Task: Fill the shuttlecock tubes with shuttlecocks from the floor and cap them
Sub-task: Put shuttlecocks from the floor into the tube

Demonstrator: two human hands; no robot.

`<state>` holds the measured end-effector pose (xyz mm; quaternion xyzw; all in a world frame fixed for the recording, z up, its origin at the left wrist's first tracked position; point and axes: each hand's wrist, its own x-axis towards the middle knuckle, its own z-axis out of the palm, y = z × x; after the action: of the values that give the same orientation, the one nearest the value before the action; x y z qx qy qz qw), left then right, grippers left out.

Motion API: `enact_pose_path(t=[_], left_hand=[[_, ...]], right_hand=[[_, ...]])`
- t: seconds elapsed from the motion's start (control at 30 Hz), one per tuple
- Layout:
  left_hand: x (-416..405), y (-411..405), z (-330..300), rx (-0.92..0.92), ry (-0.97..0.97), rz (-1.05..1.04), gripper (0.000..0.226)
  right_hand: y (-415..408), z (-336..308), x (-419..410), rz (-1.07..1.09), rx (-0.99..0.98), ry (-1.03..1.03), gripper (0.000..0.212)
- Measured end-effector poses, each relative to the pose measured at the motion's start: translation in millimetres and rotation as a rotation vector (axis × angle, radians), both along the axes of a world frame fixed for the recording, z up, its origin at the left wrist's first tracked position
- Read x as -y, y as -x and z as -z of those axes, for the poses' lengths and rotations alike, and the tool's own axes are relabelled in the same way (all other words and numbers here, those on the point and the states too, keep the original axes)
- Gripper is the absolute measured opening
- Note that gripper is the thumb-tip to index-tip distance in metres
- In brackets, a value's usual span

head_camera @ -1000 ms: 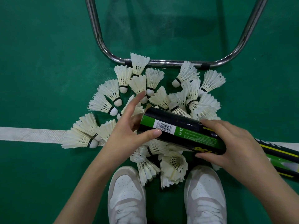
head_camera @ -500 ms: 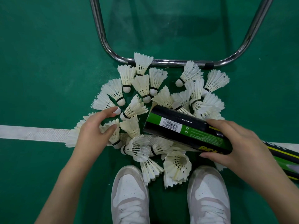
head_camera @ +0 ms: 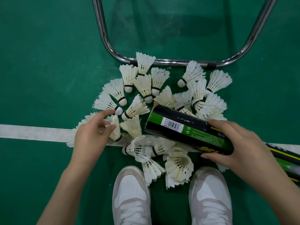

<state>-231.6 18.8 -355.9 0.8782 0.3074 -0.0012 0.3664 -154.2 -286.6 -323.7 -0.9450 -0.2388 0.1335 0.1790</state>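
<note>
A person crouched over a pile of shuttlecocks [head_camera: 142, 88] on the green floor [head_camera: 40, 62] clasps a black tube [head_camera: 186, 130] in the right hand [head_camera: 240, 148] while the left hand [head_camera: 92, 137] pinches one shuttlecock [head_camera: 115, 129]; it should probably go in cork first.

A black-and-green shuttlecock tube [head_camera: 186, 129] lies tilted, open mouth facing left, above a scattered heap of white feather shuttlecocks [head_camera: 144, 85] on the floor; another tube [head_camera: 287, 159] lies right.
</note>
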Motion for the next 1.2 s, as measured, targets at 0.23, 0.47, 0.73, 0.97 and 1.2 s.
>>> enact_pose_path(t=[0.23,0.47,0.73,0.97,1.2], left_hand=[[4,-18,-39,0.299,0.206,-0.134,0.035],[28,-23,-56,0.403,0.364,-0.127,0.032],[57,-27,-57,0.361,0.561,-0.122,0.032],[65,-27,-52,0.322,0.676,-0.095,0.032],[75,-29,-54,0.31,0.767,-0.013,0.032]], right_hand=[[0,0,0,-0.007,-0.001,-0.005,0.074],[0,-1,1,-0.001,-0.021,-0.028,0.072],[-1,0,2,0.0,-0.018,-0.028,0.072],[-1,0,2,0.007,-0.029,-0.052,0.073],[-3,1,5,0.026,-0.082,-0.092,0.074]])
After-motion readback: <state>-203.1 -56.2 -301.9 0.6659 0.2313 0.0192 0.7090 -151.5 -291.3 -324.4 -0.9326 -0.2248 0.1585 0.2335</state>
